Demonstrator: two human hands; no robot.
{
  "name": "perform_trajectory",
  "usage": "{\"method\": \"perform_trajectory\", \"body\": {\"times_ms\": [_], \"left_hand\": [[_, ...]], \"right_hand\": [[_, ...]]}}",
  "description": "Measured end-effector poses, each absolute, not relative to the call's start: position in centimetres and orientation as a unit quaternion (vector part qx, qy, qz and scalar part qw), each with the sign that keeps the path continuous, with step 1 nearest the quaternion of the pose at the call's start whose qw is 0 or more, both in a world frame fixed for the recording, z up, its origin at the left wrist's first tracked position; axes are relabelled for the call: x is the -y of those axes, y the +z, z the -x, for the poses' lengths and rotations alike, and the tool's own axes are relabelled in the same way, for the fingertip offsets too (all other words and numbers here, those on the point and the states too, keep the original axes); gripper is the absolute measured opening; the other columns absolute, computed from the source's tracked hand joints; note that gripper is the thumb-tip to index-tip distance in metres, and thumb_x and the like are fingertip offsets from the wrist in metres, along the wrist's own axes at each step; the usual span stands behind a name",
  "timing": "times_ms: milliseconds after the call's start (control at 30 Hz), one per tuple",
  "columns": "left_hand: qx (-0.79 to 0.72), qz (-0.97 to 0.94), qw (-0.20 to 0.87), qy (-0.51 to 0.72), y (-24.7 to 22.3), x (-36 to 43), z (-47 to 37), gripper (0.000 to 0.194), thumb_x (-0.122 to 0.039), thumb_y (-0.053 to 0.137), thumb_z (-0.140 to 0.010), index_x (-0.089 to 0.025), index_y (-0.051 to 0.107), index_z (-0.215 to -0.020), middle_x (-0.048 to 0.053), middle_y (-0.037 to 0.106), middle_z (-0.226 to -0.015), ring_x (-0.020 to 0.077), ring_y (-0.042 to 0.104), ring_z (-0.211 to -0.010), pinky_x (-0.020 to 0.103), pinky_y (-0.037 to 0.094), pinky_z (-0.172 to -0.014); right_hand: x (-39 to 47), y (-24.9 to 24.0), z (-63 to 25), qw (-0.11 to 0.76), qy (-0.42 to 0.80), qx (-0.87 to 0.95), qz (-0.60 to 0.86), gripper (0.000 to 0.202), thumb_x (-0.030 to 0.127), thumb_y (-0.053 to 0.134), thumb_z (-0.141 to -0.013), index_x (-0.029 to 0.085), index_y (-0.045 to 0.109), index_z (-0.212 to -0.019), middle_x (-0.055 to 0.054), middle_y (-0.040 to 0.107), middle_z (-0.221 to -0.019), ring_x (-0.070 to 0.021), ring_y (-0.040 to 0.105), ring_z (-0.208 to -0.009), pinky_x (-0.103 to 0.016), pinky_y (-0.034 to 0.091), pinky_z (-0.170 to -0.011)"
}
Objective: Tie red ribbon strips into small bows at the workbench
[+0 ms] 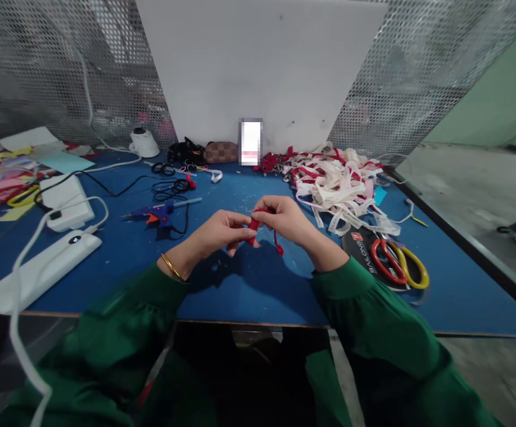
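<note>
Left hand (223,232) opposite right hand (283,218), fingers (239,219) inward

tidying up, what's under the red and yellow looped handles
A black card with white lettering lies partly under the red and yellow looped handles; whatever they cover is hidden.

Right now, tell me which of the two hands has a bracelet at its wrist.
The left hand, holding the red strip: a gold bracelet circles its wrist. The right hand, also holding it, shows no bracelet.
</note>
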State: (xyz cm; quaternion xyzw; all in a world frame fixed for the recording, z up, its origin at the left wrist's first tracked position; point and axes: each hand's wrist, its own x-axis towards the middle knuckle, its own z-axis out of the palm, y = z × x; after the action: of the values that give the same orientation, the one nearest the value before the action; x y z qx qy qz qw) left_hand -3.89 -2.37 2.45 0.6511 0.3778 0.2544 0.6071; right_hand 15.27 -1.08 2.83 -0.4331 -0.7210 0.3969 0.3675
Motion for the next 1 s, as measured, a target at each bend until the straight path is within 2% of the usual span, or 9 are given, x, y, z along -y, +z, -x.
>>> {"method": "perform_trajectory", "body": {"times_ms": [233,333,467,567,633,700,833,1000], "left_hand": [[-0.356,-0.625,0.645,0.26,2.7,2.4,4.3,0.039,-0.032,0.069,-0.082,-0.013,0.068,-0.116,0.01,0.075,-0.082,0.0043,0.048,-0.036,0.017,0.037,-0.037],[-0.347,-0.595,0.668,0.283,2.8,2.3,4.5,0.041,-0.031,0.071,-0.081,-0.014,0.068,-0.118,0.009,0.075,-0.079,0.003,0.045,-0.035,0.017,0.033,-0.036],[-0.33,-0.53,0.705,0.336,2.9,2.1,4.6,0.042,-0.03,0.074,-0.078,-0.015,0.07,-0.116,0.007,0.074,-0.075,0.0013,0.042,-0.035,0.016,0.028,-0.035],[-0.318,-0.488,0.721,0.375,3.1,2.0,4.7,0.039,-0.03,0.075,-0.077,-0.015,0.071,-0.113,0.006,0.073,-0.074,0.0001,0.039,-0.035,0.015,0.026,-0.035],[-0.312,-0.472,0.726,0.391,3.2,2.0,4.7,0.036,-0.028,0.075,-0.077,-0.015,0.072,-0.111,0.006,0.072,-0.073,-0.0005,0.037,-0.035,0.015,0.025,-0.035],[-0.309,-0.463,0.729,0.398,3.3,2.0,4.7,0.034,-0.025,0.074,-0.077,-0.014,0.072,-0.109,0.005,0.071,-0.073,-0.0008,0.037,-0.035,0.015,0.025,-0.035],[-0.301,-0.444,0.74,0.406,3.4,2.0,4.6,0.03,-0.023,0.074,-0.078,-0.014,0.072,-0.107,0.005,0.071,-0.073,-0.0015,0.035,-0.035,0.014,0.024,-0.034],[-0.283,-0.432,0.758,0.399,3.2,2.1,4.6,0.03,-0.023,0.074,-0.078,-0.014,0.072,-0.106,0.004,0.071,-0.074,-0.0023,0.035,-0.033,0.014,0.024,-0.034]], "right_hand": [[0.3,2.2,-15.5,0.379,0.519,0.638,0.425,0.014,0.03,0.062,-0.077,0.017,0.06,-0.075,0.002,0.056,-0.061,-0.0076,0.045,-0.051,-0.022,0.036,-0.049],[0.0,2.1,-15.4,0.392,0.531,0.62,0.423,0.016,0.031,0.059,-0.079,0.018,0.062,-0.087,0.002,0.059,-0.069,-0.0083,0.05,-0.053,-0.023,0.041,-0.053],[0.0,2.2,-15.6,0.406,0.545,0.636,0.365,0.024,0.027,0.051,-0.082,0.019,0.06,-0.102,-0.001,0.064,-0.091,-0.0103,0.059,-0.064,-0.025,0.047,-0.062],[0.2,2.0,-15.4,0.4,0.527,0.674,0.33,0.031,0.023,0.057,-0.077,0.02,0.058,-0.108,-0.003,0.065,-0.103,-0.0117,0.061,-0.073,-0.027,0.049,-0.069],[0.5,1.7,-15.1,0.405,0.492,0.692,0.339,0.037,0.024,0.064,-0.073,0.021,0.055,-0.109,-0.003,0.065,-0.105,-0.0111,0.06,-0.071,-0.026,0.049,-0.067],[0.9,1.3,-14.5,0.435,0.44,0.695,0.365,0.034,0.028,0.066,-0.075,0.021,0.054,-0.107,-0.003,0.065,-0.103,-0.0101,0.058,-0.067,-0.025,0.048,-0.063],[1.5,0.8,-13.6,0.497,0.34,0.684,0.412,0.012,0.031,0.052,-0.089,0.02,0.057,-0.092,-0.001,0.066,-0.084,-0.0107,0.058,-0.065,-0.023,0.045,-0.062],[1.3,0.0,-13.3,0.499,0.312,0.695,0.413,0.016,0.031,0.053,-0.089,0.02,0.061,-0.081,0.001,0.064,-0.071,-0.0123,0.058,-0.065,-0.023,0.043,-0.062]]}}
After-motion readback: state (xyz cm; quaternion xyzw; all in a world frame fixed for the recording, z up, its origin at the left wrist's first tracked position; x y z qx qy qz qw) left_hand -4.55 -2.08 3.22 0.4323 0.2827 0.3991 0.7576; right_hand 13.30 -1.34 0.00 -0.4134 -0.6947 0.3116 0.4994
